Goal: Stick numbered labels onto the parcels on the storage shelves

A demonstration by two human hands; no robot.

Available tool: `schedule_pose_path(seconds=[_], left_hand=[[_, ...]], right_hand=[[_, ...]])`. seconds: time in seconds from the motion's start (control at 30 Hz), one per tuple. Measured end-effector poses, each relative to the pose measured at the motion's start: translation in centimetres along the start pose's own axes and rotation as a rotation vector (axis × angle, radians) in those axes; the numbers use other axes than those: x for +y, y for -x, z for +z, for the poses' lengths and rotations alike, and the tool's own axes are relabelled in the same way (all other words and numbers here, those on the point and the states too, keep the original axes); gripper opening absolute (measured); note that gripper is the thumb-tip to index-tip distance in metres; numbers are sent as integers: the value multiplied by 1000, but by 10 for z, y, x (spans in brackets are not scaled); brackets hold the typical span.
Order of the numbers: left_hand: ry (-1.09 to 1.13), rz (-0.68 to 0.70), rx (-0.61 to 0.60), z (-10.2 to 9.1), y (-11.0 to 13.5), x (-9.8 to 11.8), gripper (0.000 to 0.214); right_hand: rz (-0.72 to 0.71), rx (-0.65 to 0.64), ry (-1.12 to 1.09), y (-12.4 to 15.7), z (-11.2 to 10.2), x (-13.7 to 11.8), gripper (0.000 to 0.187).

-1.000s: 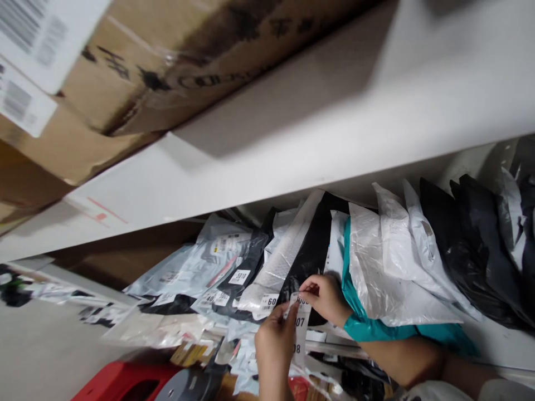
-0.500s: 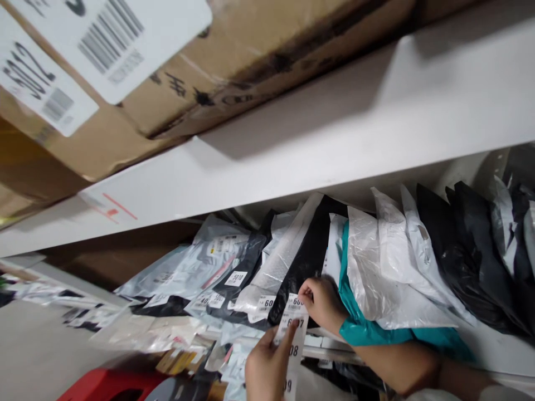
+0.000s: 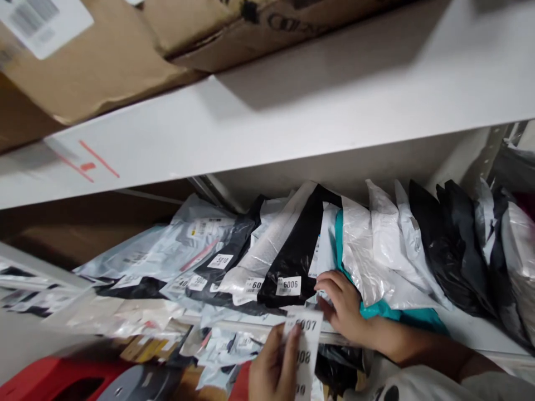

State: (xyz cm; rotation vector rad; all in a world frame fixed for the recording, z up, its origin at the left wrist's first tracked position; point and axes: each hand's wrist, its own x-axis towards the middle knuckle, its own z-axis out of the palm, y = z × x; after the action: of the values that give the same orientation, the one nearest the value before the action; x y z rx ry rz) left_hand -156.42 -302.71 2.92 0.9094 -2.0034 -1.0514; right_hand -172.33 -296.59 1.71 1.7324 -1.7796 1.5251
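My left hand [image 3: 271, 365] pinches a white strip of numbered labels [image 3: 307, 348] at the bottom centre; 6007 and 6008 show on it. My right hand [image 3: 343, 303] rests with spread fingers on the lower edge of a white parcel and the teal parcel [image 3: 401, 316] on the shelf. Just left of it stands a black parcel [image 3: 296, 253] with a white sticker reading 6006 [image 3: 288, 285]. Beside that leans a whitish parcel with a sticker starting with 60 [image 3: 253, 285].
Several bagged parcels in grey, black and white lean in a row on the white shelf [image 3: 480, 334]. A white shelf board [image 3: 292, 111] above carries cardboard boxes [image 3: 96, 61]. A red item [image 3: 50, 379] lies at the bottom left.
The 6006 sticker has left the strip and now sits on the black parcel. My right hand let go and moved right onto the parcels. My left hand dropped lower with the strip.
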Motion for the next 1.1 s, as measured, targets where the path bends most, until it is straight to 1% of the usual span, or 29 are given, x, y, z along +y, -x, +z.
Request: schedule_pose_path(seconds=[0.07, 0.13, 0.2, 0.23, 0.3, 0.37, 0.47, 0.5, 0.53, 0.57, 0.63, 0.7, 0.77, 0.8, 0.87, 0.93, 0.97, 1.0, 1.07, 1.1], left_hand=[[-15, 61, -55, 23, -13, 8, 51], [-104, 123, -97, 38, -25, 11, 43], [-203, 172, -113, 44, -32, 10, 35], [-246, 195, -102, 44, -33, 8, 31], [-301, 272, -38, 46, -31, 4, 26], [-281, 435, 16, 52, -26, 1, 25], [-225, 746, -5, 77, -25, -2, 27], [-251, 813, -6, 87, -27, -4, 27], [-302, 842, 21, 96, -30, -7, 27], [-349, 836, 59, 104, -32, -12, 26], [-413, 781, 126, 113, -36, -23, 25], [-422, 733, 146, 111, -35, -33, 26], [-418, 718, 129, 100, -31, -36, 28], [-429, 707, 112, 93, -31, -34, 29], [-519, 642, 53, 80, -34, -21, 33], [-666, 565, -34, 75, -46, 2, 37], [-714, 550, -65, 77, -55, 15, 39], [-709, 623, -137, 82, -64, 27, 38], [-653, 827, -389, 97, -81, 42, 28], [-687, 821, -442, 104, -87, 45, 27]], right_hand=[[-43, -28, -5, 2, -15, 7, 30], [-61, -12, 18, -4, -29, 12, 37], [-58, 9, 67, -15, -41, 14, 40], [-56, -7, 105, -20, -47, 14, 39], [-80, -101, 233, -29, -57, 14, 33], [-154, -263, 435, -32, -63, 16, 25], [-324, -491, 751, -31, -69, 22, 19], [-368, -544, 834, -31, -73, 24, 18], [-396, -584, 903, -32, -79, 25, 17], [-410, -611, 958, -34, -86, 26, 17], [-404, -638, 1012, -41, -103, 23, 18], [-358, -638, 1001, -49, -121, 16, 18], [-308, -633, 961, -55, -135, 9, 16], [-290, -632, 939, -57, -140, 7, 15], [-264, -635, 905, -60, -144, 3, 16], [-249, -641, 874, -61, -143, 2, 17], [-243, -642, 860, -62, -141, 2, 16], [-238, -643, 849, -63, -140, 2, 16], [-231, -641, 835, -64, -137, 2, 14], [-226, -639, 831, -65, -137, 2, 14]])
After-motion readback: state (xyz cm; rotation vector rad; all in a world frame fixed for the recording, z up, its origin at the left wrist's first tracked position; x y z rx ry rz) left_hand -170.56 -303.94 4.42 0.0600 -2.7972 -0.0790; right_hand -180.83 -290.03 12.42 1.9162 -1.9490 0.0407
